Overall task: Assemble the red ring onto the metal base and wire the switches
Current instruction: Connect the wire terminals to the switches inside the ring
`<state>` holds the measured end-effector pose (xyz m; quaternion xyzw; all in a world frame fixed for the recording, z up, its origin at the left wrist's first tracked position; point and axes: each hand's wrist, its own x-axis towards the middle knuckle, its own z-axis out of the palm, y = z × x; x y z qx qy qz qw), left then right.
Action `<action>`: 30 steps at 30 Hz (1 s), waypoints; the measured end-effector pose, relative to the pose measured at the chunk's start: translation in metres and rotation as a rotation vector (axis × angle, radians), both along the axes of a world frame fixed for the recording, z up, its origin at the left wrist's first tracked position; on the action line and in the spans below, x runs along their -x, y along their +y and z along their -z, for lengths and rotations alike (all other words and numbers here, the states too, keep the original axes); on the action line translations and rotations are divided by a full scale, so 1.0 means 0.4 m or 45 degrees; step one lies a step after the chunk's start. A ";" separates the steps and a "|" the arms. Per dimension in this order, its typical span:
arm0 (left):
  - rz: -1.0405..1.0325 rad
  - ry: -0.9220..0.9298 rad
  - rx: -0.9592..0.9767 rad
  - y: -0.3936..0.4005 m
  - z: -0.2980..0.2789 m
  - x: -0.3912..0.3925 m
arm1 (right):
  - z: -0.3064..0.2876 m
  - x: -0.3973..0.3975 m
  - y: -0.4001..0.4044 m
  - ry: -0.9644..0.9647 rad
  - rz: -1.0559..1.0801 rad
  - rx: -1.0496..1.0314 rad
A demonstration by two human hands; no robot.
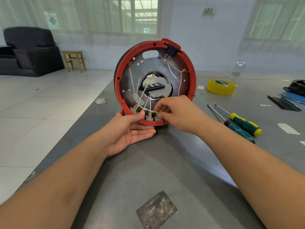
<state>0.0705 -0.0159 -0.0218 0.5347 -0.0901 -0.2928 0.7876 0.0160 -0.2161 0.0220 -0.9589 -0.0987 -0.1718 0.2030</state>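
Ring point(192, 83) stands upright on table point(165, 162) | left hand point(130, 131) grips its bottom rim | right hand point(175, 111) pinches wire point(155, 111) at switches point(149, 117)

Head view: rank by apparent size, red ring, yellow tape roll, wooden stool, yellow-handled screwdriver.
1. red ring, clearly largest.
2. yellow-handled screwdriver, yellow tape roll and wooden stool look alike; unranked. The stool stands far back, so it is likely bigger than it appears.
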 end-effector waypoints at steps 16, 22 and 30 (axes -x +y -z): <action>0.037 -0.047 -0.050 -0.002 0.007 -0.004 | 0.021 -0.008 0.025 0.008 0.038 -0.139; 0.042 -0.113 -0.103 -0.003 0.013 -0.005 | 0.012 -0.008 0.026 0.042 0.062 -0.103; 0.059 -0.127 -0.149 -0.006 0.005 0.003 | 0.009 -0.008 0.025 0.090 0.087 -0.287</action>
